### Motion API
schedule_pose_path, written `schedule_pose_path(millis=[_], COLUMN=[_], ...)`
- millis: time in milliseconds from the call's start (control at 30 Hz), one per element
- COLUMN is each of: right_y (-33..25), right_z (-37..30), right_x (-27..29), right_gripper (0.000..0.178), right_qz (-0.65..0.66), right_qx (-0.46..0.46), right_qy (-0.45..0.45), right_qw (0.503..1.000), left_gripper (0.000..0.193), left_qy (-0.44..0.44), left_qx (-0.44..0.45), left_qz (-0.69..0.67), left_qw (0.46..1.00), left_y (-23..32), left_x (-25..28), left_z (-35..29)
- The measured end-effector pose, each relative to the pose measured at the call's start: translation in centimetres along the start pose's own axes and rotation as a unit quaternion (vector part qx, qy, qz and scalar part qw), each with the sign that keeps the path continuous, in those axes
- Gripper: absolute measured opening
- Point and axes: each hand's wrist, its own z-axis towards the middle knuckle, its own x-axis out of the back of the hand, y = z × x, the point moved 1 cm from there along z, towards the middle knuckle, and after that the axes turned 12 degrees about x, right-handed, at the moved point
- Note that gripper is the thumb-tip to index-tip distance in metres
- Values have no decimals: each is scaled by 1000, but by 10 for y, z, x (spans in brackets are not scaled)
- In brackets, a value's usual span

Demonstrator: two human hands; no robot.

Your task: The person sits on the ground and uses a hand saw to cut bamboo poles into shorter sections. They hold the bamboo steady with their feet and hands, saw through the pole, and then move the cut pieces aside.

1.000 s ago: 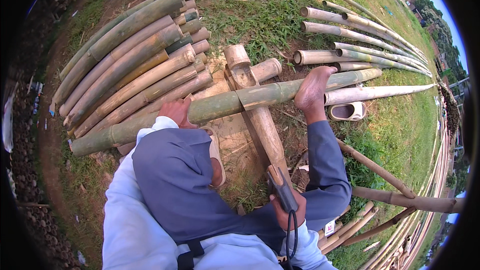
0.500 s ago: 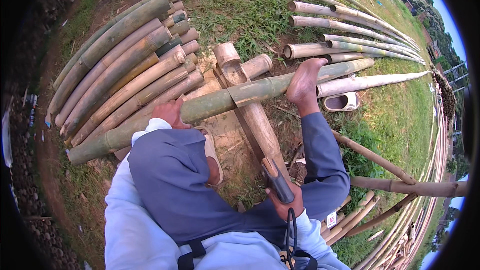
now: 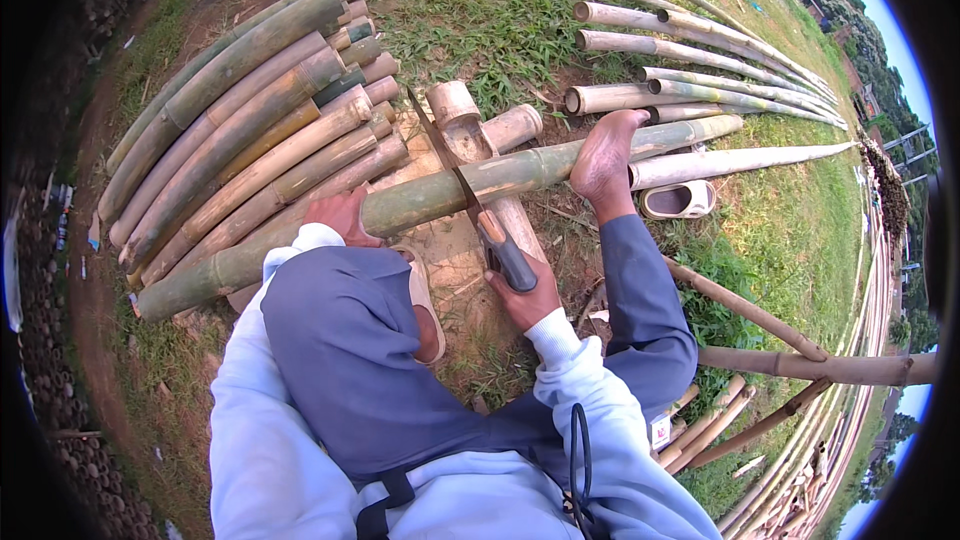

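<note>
We work outdoors on bare brown dirt (image 3: 440,260) that gives way to grass (image 3: 480,10) on the far side and to the right. A small white tag (image 3: 659,430) with a dark mark sits near our right knee, low at the right; we cannot read its detail.

One long green pole (image 3: 420,202) lies across the scene from near left to far right, resting on two short tan bamboo blocks (image 3: 470,125). Our left hand (image 3: 342,215) presses down on the pole left of centre, fingers clenched over it. Our right hand (image 3: 522,290) grips the dark handle of a knife (image 3: 470,205), whose blade stands against the pole near its middle, tip pointing far. Our bare right foot (image 3: 603,162) rests on the pole to the right of the blade, pinning it.

On the left, a stack of about ten cut bamboo lengths (image 3: 250,120) lies side by side, green and tan, just behind the pole. On the far right, about six paler poles (image 3: 700,50) lie on the grass, fanning away. One pale sandal (image 3: 678,200) sits on the ground just right of the foot, and another (image 3: 420,295) lies under our left leg. Thin brown poles (image 3: 810,365) cross at the right edge like a fence.
</note>
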Motion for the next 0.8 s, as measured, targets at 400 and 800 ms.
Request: schedule_pose_path(millis=[400,800], right_y=[23,-61], right_z=[-37,-157], right_x=[9,60], right_gripper=[26,22], right_qz=[-9,-39], right_qx=[-19,-112], right_qy=[50,-3], right_qw=[999,993], left_gripper=[89,89], left_qy=[-1,10], left_qx=[1,-2], left_qz=[1,8], left_qw=[1000,1000], left_y=[13,0], left_x=[2,-2], left_z=[2,-3])
